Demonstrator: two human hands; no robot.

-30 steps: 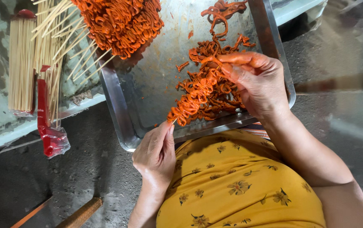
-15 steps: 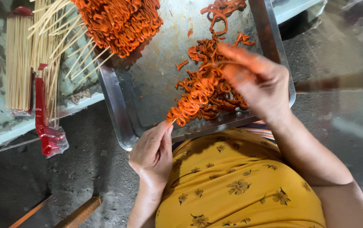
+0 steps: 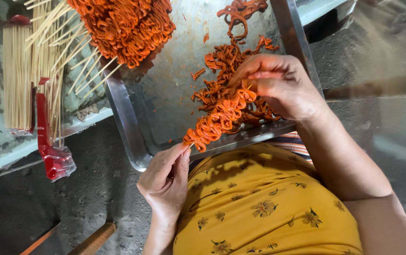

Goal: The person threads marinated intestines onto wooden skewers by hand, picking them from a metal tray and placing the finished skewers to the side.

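My left hand (image 3: 166,179) pinches the near end of a thin wooden skewer threaded with folded orange-red marinated meat strips (image 3: 219,118). My right hand (image 3: 278,85) is closed over the far end of that skewer, pressing the meat along it. The skewer slants over the near edge of a metal tray (image 3: 132,127). Loose orange meat strips (image 3: 233,56) lie in the tray under my right hand. A heap of finished skewers (image 3: 122,28) sits at the tray's far left, sticks pointing left.
A bundle of bare wooden skewers (image 3: 16,80) in a red-and-clear plastic wrapper (image 3: 52,146) lies on a pale ledge at left. Below is dark concrete floor with wooden sticks (image 3: 89,238). My yellow flowered garment (image 3: 264,208) fills the lower middle.
My right hand has slid down and closed over the skewer's far end, bunching the meat closer together. My left hand has kept its pinch on the near end.
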